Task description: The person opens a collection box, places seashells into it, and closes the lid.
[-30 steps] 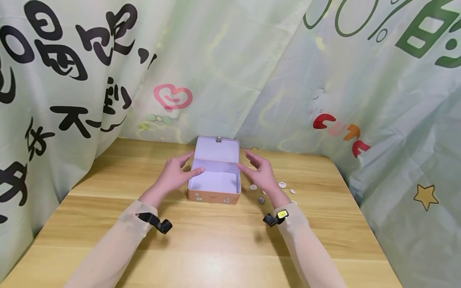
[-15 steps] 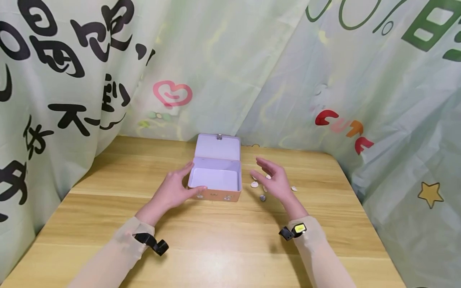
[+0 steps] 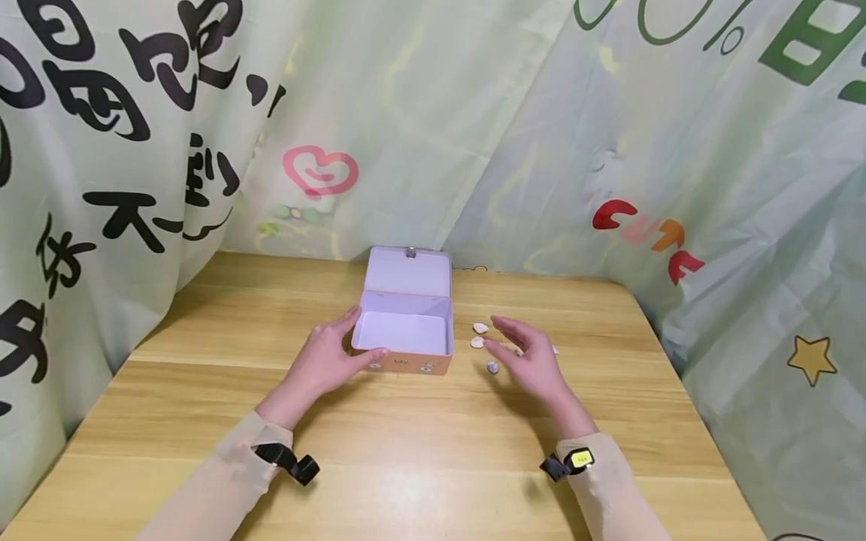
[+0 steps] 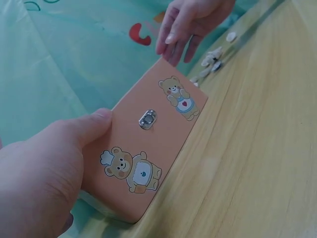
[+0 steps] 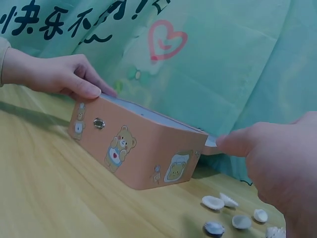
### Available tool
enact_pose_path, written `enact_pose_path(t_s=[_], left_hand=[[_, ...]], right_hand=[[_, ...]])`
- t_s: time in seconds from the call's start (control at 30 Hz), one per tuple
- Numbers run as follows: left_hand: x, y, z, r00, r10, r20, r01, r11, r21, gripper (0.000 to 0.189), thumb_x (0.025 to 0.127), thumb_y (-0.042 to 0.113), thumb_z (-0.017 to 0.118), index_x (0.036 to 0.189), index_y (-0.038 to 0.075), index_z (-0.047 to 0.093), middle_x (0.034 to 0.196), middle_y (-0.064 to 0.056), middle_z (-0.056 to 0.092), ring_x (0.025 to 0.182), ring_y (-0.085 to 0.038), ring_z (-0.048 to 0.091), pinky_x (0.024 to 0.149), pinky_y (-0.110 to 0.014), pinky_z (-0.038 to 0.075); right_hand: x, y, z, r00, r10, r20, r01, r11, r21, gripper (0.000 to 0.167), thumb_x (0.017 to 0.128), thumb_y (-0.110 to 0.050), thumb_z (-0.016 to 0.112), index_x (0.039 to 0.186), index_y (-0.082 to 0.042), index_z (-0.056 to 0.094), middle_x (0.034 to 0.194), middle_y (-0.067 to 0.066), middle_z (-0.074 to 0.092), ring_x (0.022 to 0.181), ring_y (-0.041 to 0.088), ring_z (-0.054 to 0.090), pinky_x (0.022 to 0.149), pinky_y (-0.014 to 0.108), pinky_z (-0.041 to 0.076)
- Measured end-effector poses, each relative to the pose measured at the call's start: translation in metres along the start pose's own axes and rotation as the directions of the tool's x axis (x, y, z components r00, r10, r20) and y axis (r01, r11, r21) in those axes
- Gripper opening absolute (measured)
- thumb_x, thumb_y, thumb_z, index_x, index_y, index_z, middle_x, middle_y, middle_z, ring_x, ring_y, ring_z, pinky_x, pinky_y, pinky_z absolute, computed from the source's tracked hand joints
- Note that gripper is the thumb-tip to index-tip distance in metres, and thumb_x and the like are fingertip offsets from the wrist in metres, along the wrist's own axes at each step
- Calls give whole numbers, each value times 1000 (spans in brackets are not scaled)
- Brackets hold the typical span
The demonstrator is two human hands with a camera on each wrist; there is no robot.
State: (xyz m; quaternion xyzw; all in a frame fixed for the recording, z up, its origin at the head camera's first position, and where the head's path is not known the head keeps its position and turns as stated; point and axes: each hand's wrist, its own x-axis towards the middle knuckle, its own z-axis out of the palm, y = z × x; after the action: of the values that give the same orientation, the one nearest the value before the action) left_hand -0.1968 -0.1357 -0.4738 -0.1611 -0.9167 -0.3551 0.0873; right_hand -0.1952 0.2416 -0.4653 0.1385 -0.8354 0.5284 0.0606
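Note:
An orange tin box [image 3: 402,363] with a lilac inside stands on the table, its hinged lid [image 3: 408,272] raised at the back. Bear pictures and a small metal catch [image 4: 147,119] mark its front. My left hand [image 3: 321,357] holds the box at its left end, thumb at the front top edge and fingers along the side. My right hand [image 3: 531,364] hovers right of the box above several small white seashells [image 5: 213,202], fingers loosely extended, with nothing in it. A greyish rounded shell [image 3: 492,367] lies nearest the front. Some shells are hidden under the right hand in the head view.
The wooden table [image 3: 406,451] extends around the box. A printed cloth curtain [image 3: 433,135] hangs behind it and along both sides. Each wrist bears a black strapped-on camera, such as the left camera [image 3: 298,464].
My right hand has left the box's right side and moved right, over the shells. My left hand has lowered slightly and taken hold of the box's left end.

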Motion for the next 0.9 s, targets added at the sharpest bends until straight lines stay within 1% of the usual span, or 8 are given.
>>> enact_pose_path(t_s=[0.03,0.07,0.1,0.17,0.3,0.53,0.77,0.9], left_hand=[[0,0,0,1000,-2,-1,2,1000,-3,111,84,70,79,154,-8,45,157,-24,45,43,-6,35,65,-38,57],[0,1,-1,1000,-5,-2,5,1000,-10,110,84,69,80,154,-8,45,157,-24,46,38,-5,29,57,-35,51],[0,2,-1,1000,-6,-2,6,1000,-16,109,84,67,81,154,-8,46,157,-24,46,36,-3,26,51,-34,47],[1,2,-1,1000,-8,-4,8,1000,-23,106,84,65,82,153,-9,47,156,-23,46,35,-2,25,48,-31,44],[2,2,-1,1000,-9,-9,8,999,-40,104,84,62,84,153,-8,48,156,-20,47,35,-2,26,48,-30,43],[2,1,0,1000,-10,-13,9,998,-58,106,84,65,82,152,-8,48,156,-20,47,36,-2,26,46,-30,43],[1,0,0,1000,-15,-9,15,999,-50,107,84,67,81,153,-7,47,156,-19,46,39,-3,24,48,-31,42],[1,0,0,1000,-23,-7,23,999,-48,107,84,68,80,153,-7,47,157,-18,46,41,-4,23,49,-32,42]], right_hand=[[-2,0,0,1000,-7,2,7,1000,-5,48,98,-15,79,140,4,64,144,19,64,135,38,57,115,51,41],[-4,0,-1,1000,-15,2,15,1000,-14,47,98,-13,79,139,5,64,143,19,64,134,39,58,115,52,42],[-7,1,-1,1000,-20,2,20,1000,-16,47,97,-12,80,138,5,65,142,19,65,133,39,58,114,53,42],[-11,3,-1,999,-37,4,37,999,-28,47,95,-9,81,137,6,65,140,20,66,130,40,60,112,54,44],[-18,8,-1,999,-49,9,50,998,-37,48,92,-5,84,136,6,67,137,21,68,125,41,64,109,54,47],[-26,17,1,998,-54,15,56,990,-129,45,91,-7,85,132,3,69,129,17,72,118,36,68,102,48,54],[-30,21,2,998,-59,36,65,975,-213,46,87,-9,89,128,1,72,119,14,75,105,33,72,94,51,58],[-30,24,2,996,-74,50,84,967,-242,45,86,-7,90,126,2,72,115,13,76,102,31,72,92,52,58]])
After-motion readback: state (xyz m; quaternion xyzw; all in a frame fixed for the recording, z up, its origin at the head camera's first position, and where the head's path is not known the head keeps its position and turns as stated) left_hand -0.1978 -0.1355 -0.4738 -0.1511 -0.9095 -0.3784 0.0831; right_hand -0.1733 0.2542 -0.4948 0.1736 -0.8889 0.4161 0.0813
